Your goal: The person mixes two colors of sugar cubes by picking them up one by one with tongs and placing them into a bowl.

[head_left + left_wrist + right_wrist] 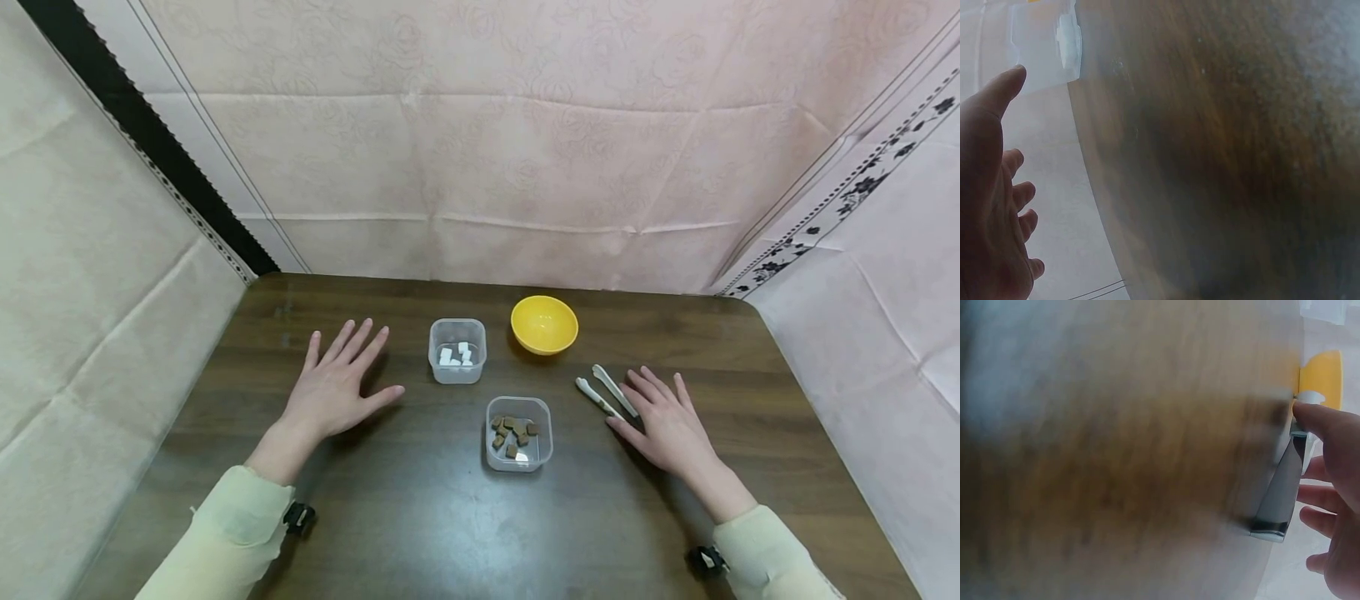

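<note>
My right hand point(667, 429) is over a pair of tongs point(598, 398) with white tips and a metal body. In the right wrist view, its thumb lies along the tongs' metal body point(1283, 490), and the other fingers extend loosely on the far side. The tongs' tips point away toward the yellow bowl point(544, 326). My left hand point(333, 392) has its fingers spread over the table, holding nothing. To its right stands a clear plastic container point(457, 376) with several white cubes point(446, 357). Nearer me, another clear container point(518, 466) holds several brown cubes point(512, 451).
Everything stands on a dark wood-grain table point(420, 517). Pale cloth point(480, 167) hangs along its back edge, with more at both sides. The yellow bowl is behind the tongs, right of the container with the white cubes.
</note>
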### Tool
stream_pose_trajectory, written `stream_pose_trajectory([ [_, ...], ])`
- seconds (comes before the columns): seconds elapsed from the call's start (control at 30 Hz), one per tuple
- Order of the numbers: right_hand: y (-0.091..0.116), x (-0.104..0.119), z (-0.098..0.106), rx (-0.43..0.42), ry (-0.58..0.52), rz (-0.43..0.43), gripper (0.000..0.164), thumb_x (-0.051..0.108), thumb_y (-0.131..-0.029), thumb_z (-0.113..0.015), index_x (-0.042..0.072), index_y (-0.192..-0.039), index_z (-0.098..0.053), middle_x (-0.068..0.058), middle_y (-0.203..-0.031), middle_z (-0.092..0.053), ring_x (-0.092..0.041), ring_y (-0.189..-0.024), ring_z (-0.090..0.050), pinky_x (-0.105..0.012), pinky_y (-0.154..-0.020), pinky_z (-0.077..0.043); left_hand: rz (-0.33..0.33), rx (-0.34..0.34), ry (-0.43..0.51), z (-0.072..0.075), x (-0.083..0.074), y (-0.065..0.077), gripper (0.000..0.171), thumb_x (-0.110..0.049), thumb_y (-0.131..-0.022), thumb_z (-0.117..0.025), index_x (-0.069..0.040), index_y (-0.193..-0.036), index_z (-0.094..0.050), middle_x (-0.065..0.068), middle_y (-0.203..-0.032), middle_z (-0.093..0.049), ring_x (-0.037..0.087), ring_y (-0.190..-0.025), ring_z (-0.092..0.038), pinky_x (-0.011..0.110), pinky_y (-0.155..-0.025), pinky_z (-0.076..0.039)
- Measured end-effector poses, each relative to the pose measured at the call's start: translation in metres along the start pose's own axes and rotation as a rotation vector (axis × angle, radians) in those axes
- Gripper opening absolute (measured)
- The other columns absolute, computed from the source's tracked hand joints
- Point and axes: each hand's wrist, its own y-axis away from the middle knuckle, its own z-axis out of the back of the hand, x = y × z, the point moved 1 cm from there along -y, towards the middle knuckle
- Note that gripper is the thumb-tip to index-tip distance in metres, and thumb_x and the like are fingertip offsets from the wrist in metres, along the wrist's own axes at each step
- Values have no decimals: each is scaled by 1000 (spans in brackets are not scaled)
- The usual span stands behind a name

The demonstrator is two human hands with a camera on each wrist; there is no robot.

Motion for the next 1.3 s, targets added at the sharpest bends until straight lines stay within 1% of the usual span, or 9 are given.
stream_pose_trajectory([
  [0.2,-2,1,2,-19,-2,21,53,33,-96,-80,-1,-135,-71,-26,-152,-58,-44,-149,-44,-75,-122,-21,-1,7,5,1,0,-1,98,-77,-98,-53,-21,-172,-23,11,-179,-15,35,-165,-7,68,-128,7],
  [0.43,-5,1,3,-7,13,39,47,29,-95,-81,-1,-131,-73,-24,-151,-59,-44,-148,-46,-74,-122,-23,6,9,-2,3,1,0,98,-77,-98,-53,-22,-172,-21,10,-179,-14,36,-165,-8,68,-129,6],
  [0.57,-7,0,2,-6,7,56,43,26,-95,-80,-2,-127,-75,-23,-149,-61,-43,-147,-47,-73,-122,-25,8,13,-1,3,1,0,97,-75,-98,-54,-23,-173,-20,10,-180,-13,36,-165,-6,69,-128,7],
  [0.8,-8,0,0,-18,-8,93,34,19,-94,-80,-3,-120,-76,-23,-146,-63,-43,-144,-52,-73,-120,-30,7,0,3,2,2,0,97,-75,-98,-57,-21,-172,-24,11,-179,-16,37,-165,-10,69,-128,5],
  [1.07,-9,1,0,-4,-20,110,30,16,-94,-79,-3,-117,-76,-24,-145,-64,-44,-141,-55,-72,-119,-34,7,6,7,1,2,2,98,-78,-98,-52,-21,-172,-23,11,-179,-14,37,-165,-9,69,-128,6],
  [1.17,-9,2,0,-9,-35,112,28,14,-94,-80,-3,-116,-76,-25,-144,-64,-44,-139,-57,-72,-118,-35,8,7,4,1,2,2,98,-78,-98,-52,-22,-172,-22,11,-179,-14,37,-165,-9,69,-128,7],
  [1.3,-8,3,2,-29,-57,115,28,12,-92,-81,-4,-115,-75,-27,-143,-64,-46,-135,-59,-72,-116,-38,11,4,5,1,2,1,98,-76,-98,-55,-22,-172,-22,11,-179,-15,36,-165,-9,68,-129,6],
])
